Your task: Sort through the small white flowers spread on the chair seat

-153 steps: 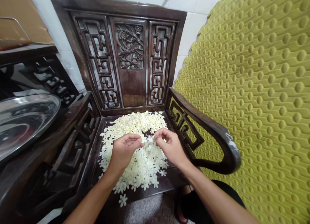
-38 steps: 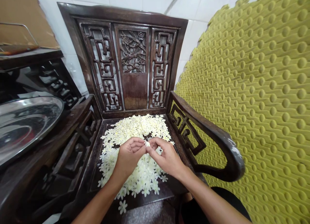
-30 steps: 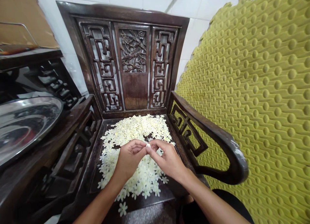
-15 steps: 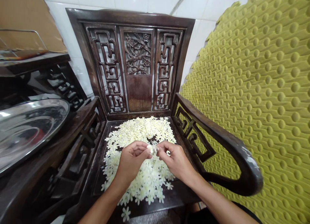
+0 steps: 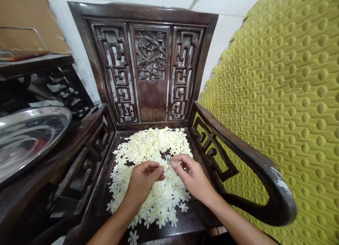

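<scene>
Creamy-white star-shaped blossoms (image 5: 150,146) lying loose in one broad heap on the seat of a dark carved wooden armchair (image 5: 152,103). The heap covers most of the seat, from the far edge almost to the near edge, and is thickest on the far side, with a patch of dark wood showing just beyond the hands; a single blossom (image 5: 133,238) lies apart at the near edge. How many blossoms have been handled, and how many have not, cannot be judged from the heap. Each blossom is small and flat, with narrow pale petals and a faint yellow centre. One blossom (image 5: 164,164) sits between the hands, above the middle of the heap. Left hand (image 5: 141,183): fingers (image 5: 150,166) curled and close together, their tips beside that blossom; whether they grip it cannot be told. Right hand (image 5: 192,178): thumb and forefinger (image 5: 182,160) held apart, open toward it. To the left of the chair lies a steel tray (image 5: 29,139); to the right, a dimpled yellow-green foam mat (image 5: 278,96) stands beyond the armrest (image 5: 251,156).
</scene>
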Tool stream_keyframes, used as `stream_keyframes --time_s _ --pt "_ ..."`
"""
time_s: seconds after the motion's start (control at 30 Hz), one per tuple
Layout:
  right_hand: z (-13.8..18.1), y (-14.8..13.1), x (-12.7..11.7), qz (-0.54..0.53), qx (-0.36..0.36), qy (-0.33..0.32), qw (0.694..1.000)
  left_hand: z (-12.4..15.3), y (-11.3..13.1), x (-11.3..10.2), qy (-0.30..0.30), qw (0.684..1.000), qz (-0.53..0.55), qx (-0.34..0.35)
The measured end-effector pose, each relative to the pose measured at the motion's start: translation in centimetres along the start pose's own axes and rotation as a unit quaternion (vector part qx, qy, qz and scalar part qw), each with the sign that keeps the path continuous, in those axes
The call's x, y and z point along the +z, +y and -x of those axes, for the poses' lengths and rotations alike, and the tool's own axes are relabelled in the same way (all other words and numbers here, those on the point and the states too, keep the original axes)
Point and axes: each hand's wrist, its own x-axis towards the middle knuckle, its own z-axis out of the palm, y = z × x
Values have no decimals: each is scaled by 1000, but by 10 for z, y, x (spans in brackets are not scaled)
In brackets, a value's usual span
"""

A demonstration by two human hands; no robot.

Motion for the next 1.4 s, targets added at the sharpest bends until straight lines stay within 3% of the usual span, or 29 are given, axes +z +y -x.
stream_keyframes --time_s 0.17,0.57,0.8,1.13,1.4 --pt "7 -5 10 -21 -19 -36 999 -2 -5 5 -43 999 -2 5" --pt "3 0 13 61 -80 -31 994 -1 -9 0 -79 996 15 -27" --pt "5 -2 14 75 -87 -30 993 0 -7 1 -87 996 13 -13" --pt "4 -3 17 62 -83 -24 994 3 -2 4 -47 996 -46 54" --pt "5 -5 16 65 -94 -27 993 2 -3 1 -62 996 -36 46"
